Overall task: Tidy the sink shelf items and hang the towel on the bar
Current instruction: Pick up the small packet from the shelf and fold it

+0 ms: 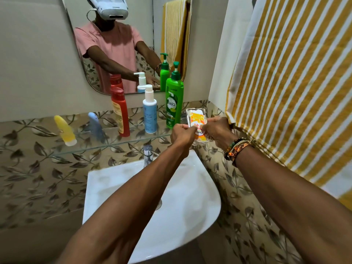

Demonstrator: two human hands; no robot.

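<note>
Left hand (182, 133) and right hand (215, 130) pinch clear case (191, 113) holding orange packet (198, 119), just beside green pump bottle (174, 105), striped towel (285, 82) right.

occlusion: clear plastic packet with orange-and-white label (197, 119), lower part covered by left hand (182, 135) and right hand (217, 130), print partly hidden | crop: yellow-and-white striped cloth towel (295, 82) cut by top and right edges | blur: yellow plastic tube (65, 130), pale blue plastic tube (95, 126), labels unreadable
</note>
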